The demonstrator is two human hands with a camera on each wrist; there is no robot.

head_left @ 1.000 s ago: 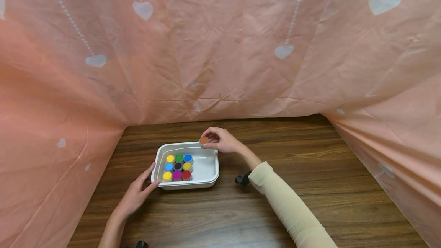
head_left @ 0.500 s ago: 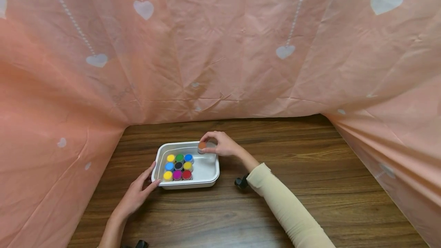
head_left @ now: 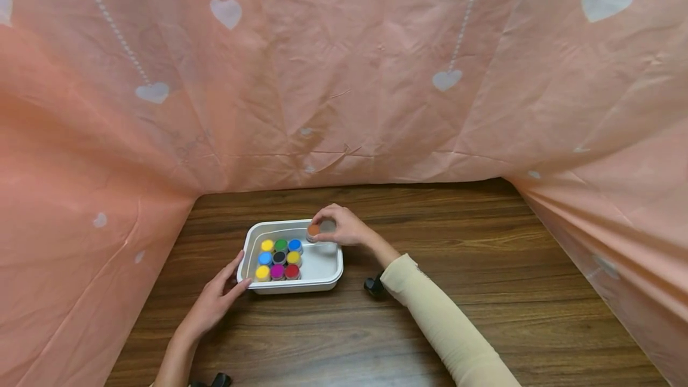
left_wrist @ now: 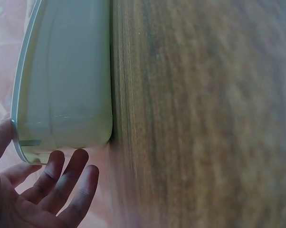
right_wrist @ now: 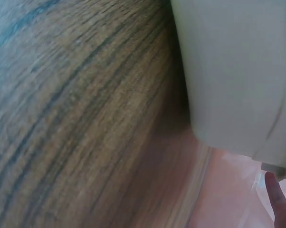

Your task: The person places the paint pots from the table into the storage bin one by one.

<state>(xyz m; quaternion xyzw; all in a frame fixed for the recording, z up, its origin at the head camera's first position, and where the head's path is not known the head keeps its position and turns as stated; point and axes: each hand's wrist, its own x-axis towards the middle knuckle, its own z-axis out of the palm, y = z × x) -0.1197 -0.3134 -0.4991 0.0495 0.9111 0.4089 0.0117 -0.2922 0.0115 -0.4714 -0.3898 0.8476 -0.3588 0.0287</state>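
A white rectangular tray (head_left: 317,267) stands on the table. Several small paint pots (head_left: 278,258) with coloured tops are set close together in rows in its left part. My right hand (head_left: 344,226) reaches over the tray's far right corner, pinching an orange-brown paint pot (head_left: 313,232) between thumb and fingers, inside the rim. In the right wrist view only a few fingertips (right_wrist: 274,194) show, beyond the tray's wall; the pot is hidden there. My left hand (head_left: 212,302) rests against the tray's left end, thumb at the near corner. Its fingers look relaxed and spread in the left wrist view.
The brown wood-grain table (head_left: 457,243) extends to both sides and in front of the tray. A pink curtain (head_left: 344,106) with white hearts encloses the back and sides. Black wrist devices (head_left: 374,285) show by both forearms.
My right hand has lowered the orange-brown paint pot from above the far rim down into the tray, slightly to the left. The left hand and the other pots have stayed in place.
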